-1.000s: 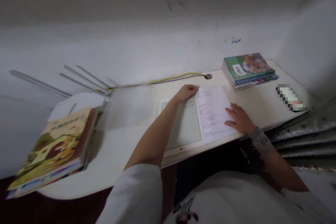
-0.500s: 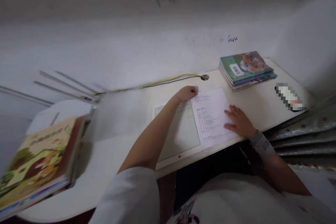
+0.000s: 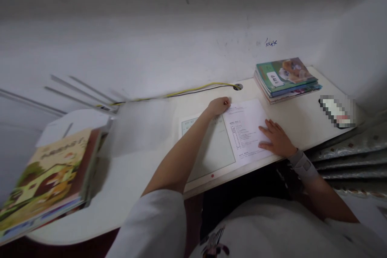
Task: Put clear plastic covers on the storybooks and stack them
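A printed sheet of paper (image 3: 249, 129) lies over the right part of a white tablet (image 3: 208, 151) with a pale grey screen and a red dot on its lower frame. My left hand (image 3: 220, 106) is closed at the sheet's upper left corner, its fingers curled on the paper edge, and its forearm crosses the tablet. Flat on the sheet's right edge rests my right hand (image 3: 276, 139), fingers spread. A grey band circles the right wrist.
Several books are stacked at the back right (image 3: 287, 74), with another pile at the left (image 3: 51, 169). A blurred-out phone-like object (image 3: 337, 111) lies at the right end of the desk (image 3: 133, 185). A yellow cable (image 3: 193, 90) runs along the wall into a hole.
The view has shifted slightly, so the desk and its items sit a little farther right and higher. Both hands keep their places on the sheet.
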`<state>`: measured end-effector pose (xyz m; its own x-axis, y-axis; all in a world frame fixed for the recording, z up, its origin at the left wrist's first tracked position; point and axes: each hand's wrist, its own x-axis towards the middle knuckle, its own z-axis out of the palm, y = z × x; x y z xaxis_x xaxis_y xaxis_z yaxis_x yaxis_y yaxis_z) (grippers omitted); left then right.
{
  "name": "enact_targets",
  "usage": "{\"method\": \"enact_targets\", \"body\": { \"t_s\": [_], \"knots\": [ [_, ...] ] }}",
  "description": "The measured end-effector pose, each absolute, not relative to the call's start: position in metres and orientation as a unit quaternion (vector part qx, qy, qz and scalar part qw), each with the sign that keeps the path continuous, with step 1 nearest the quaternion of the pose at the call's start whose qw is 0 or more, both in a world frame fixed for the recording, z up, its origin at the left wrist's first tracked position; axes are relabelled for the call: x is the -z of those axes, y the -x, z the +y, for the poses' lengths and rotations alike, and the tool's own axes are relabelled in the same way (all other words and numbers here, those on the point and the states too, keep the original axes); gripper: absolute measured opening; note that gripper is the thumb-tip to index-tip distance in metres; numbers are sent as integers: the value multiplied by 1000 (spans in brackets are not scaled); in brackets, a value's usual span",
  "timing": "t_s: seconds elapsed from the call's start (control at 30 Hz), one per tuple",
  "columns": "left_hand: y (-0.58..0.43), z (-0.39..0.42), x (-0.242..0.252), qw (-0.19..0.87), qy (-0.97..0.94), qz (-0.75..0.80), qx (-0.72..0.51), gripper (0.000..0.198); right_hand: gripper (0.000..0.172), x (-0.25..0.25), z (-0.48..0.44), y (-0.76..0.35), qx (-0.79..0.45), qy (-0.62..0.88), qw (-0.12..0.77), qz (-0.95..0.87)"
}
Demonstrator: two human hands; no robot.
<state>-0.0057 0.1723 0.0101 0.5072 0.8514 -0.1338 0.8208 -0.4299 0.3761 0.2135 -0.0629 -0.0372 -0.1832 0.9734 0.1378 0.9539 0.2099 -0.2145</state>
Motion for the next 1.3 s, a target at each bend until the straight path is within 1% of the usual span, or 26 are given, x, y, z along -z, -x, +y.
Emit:
{"method": "enact_targets", "body": {
  "t_s": [0.17,0.27,0.43,0.53,0.7,0.83,0.97,1.07,1.3],
  "knots": [
    [1,168,-7,158,-841,516,-24,16,76,37,-63,-214,-41,620,113,-775],
    [-5,159,-5,127,-841,525,-28,20,76,35,-63,-215,-44,620,103,-776],
    [-9,132,-6,85,-833,539,-90,42,71,31,-62,-215,-47,623,99,-774],
    [7,100,-7,72,-845,515,-129,52,68,30,-61,-215,-51,626,100,-772],
    [55,23,-3,89,-855,507,-62,67,66,33,-61,-217,-45,625,105,-772],
    [61,-20,2,112,-873,474,1,71,66,38,-61,-220,-32,620,107,-777],
    [43,-31,2,113,-875,470,21,73,67,41,-59,-223,-34,617,122,-777],
    [37,-32,2,113,-875,470,12,75,68,42,-58,-225,-45,615,127,-777],
    [31,-36,3,92,-866,490,-19,84,69,45,-59,-229,-30,621,103,-776]
  ]
}}
